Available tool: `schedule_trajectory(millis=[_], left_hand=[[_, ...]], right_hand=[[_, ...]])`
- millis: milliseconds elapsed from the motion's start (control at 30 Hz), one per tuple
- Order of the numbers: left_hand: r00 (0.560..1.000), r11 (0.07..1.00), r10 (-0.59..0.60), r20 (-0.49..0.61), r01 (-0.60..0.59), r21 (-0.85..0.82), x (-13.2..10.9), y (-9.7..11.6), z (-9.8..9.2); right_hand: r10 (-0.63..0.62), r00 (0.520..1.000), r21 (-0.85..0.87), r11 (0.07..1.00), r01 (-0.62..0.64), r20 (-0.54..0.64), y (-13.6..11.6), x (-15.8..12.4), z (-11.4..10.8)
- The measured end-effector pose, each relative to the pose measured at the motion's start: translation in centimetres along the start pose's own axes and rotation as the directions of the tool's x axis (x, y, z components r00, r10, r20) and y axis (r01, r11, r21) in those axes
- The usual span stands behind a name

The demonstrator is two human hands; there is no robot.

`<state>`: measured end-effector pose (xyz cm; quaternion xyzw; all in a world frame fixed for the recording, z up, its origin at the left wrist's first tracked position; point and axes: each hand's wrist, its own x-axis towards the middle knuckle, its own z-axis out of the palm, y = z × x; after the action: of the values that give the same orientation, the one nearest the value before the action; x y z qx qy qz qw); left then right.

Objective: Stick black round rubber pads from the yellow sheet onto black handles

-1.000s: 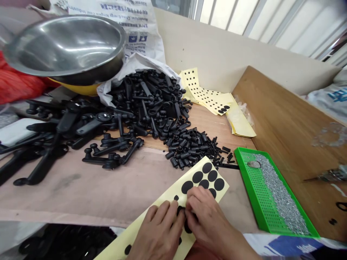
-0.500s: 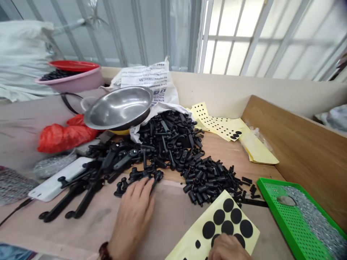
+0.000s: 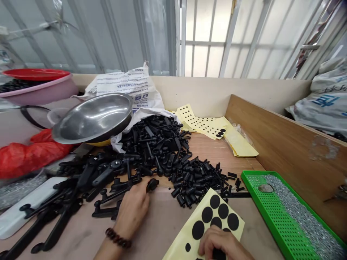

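Observation:
My left hand (image 3: pixel 135 203), with a beaded bracelet at its wrist, is closed around a black plastic part (image 3: pixel 152 185) whose round end sticks out past the fingers. More black arms (image 3: pixel 108 196) lie just left of it. My right hand (image 3: pixel 223 242) rests over a yellow sheet of round black stickers (image 3: pixel 199 225), its fingers curled around a dark piece that is mostly hidden. Behind both hands spreads a heap of black plastic parts (image 3: pixel 154 144), with small black cylinders (image 3: pixel 192 180) at its right front.
A green tray (image 3: pixel 282 216) of small metal pieces stands at the right, beside a wooden board (image 3: pixel 271 133). Further back are a steel bowl (image 3: pixel 94 117), more sticker sheets (image 3: pixel 200 122) and a pink basin (image 3: pixel 46 92). A red bag (image 3: pixel 32 153) lies at the left.
The view has swung to the right. My left hand has closed on a black part and lifted its round end. My right hand shows more fully, curled over the sheet.

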<state>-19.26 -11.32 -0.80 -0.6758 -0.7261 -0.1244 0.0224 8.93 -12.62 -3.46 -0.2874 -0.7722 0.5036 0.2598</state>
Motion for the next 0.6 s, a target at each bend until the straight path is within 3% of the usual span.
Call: schedule_trajectory(millis=[67, 100, 167, 200, 267, 367, 600], left_hand=[[0.995, 0.951, -0.009, 0.103, 0.041, -0.308, -1.0, 0.7, -0.3], [0.979, 0.851, -0.01, 0.201, 0.115, -0.512, -1.6, 1.4, -0.4], [0.908, 0.494, 0.04, 0.417, 0.345, -0.798, -2.9, 3.1, -0.3], [0.866, 0.322, 0.075, 0.494, 0.447, -0.834, -3.5, 4.0, -0.2], [0.813, 0.142, 0.114, 0.57, 0.555, -0.82, -4.4, 5.6, 0.2], [0.79, 0.056, 0.121, 0.602, 0.6, -0.798, -5.2, 7.1, 0.9], [0.765, 0.074, 0.19, 0.615, 0.614, -0.786, -5.3, 8.1, 1.2]], right_hand=[[0.091, 0.995, 0.149, 0.985, -0.083, -0.046, -1.6, 0.4, -0.8], [0.119, 0.991, 0.224, 0.969, -0.102, -0.064, -2.2, 0.6, -1.0], [0.162, 0.982, 0.358, 0.926, -0.118, -0.094, -3.0, 1.1, -1.3], [0.181, 0.978, 0.411, 0.903, -0.123, -0.106, -3.2, 1.3, -1.3], [0.234, 0.964, 0.48, 0.864, -0.148, -0.124, -3.3, 1.8, -1.2], [0.309, 0.942, 0.533, 0.824, -0.194, -0.135, -3.3, 2.2, -1.0], [0.353, 0.925, 0.561, 0.798, -0.217, -0.144, -2.9, 2.0, -0.6]])
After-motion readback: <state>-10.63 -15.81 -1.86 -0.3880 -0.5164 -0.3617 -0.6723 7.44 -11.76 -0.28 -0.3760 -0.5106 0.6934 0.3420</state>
